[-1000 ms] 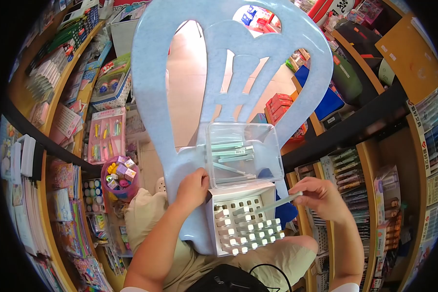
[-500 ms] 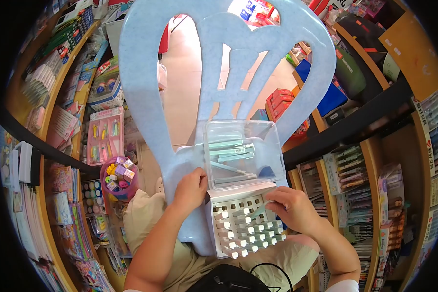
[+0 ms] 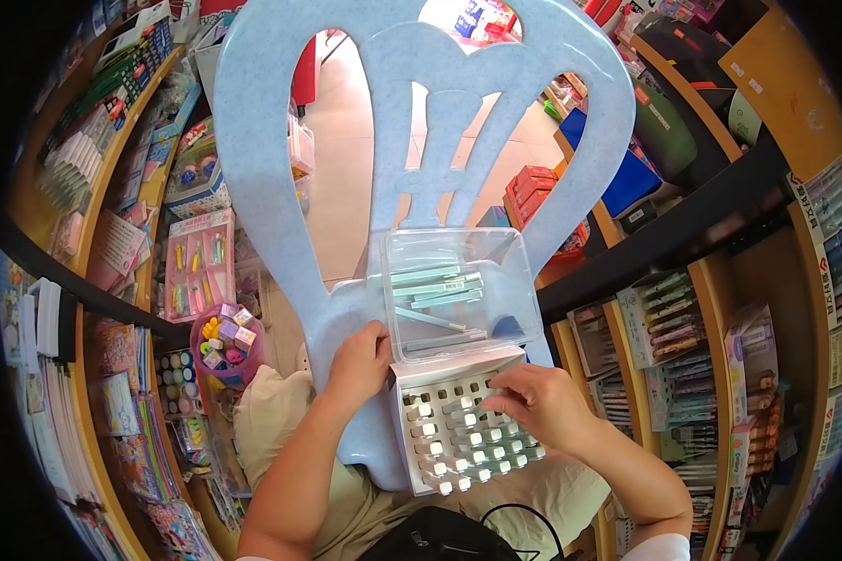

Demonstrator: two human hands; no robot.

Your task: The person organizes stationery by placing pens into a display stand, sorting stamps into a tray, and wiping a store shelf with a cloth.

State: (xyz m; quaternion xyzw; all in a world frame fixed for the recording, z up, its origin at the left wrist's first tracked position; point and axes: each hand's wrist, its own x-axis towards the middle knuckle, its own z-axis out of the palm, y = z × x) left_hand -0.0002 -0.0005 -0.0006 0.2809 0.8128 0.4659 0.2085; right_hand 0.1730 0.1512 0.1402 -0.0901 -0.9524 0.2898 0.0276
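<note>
A white box [image 3: 404, 439] stands on the blue plastic chair, holding rows of upright pens with white square ends [image 3: 475, 439] in a tray of holes. Behind it, a clear plastic box [image 3: 529, 309] contains several pale green pens [image 3: 440, 292] lying flat. My left hand [image 3: 357, 365] is closed at the near left corner of the clear box, its fingertips against the edge. Over the far right part of the tray, my right hand [image 3: 543, 402] pinches a pale green pen [image 3: 486, 406], mostly hidden by the fingers.
The blue chair's back [image 3: 253, 159] rises ahead. Shelves of notebooks stand at left, and packed pens [image 3: 669, 346] fill shelves at right. A pink basket [image 3: 229, 371] of small items sits left of the chair. Red boxes [image 3: 533, 192] lie beyond it.
My right hand has moved left and slightly inward over the tray, and less of the pale green pen shows. My left hand stays at the box corner. The view has shifted slightly.
</note>
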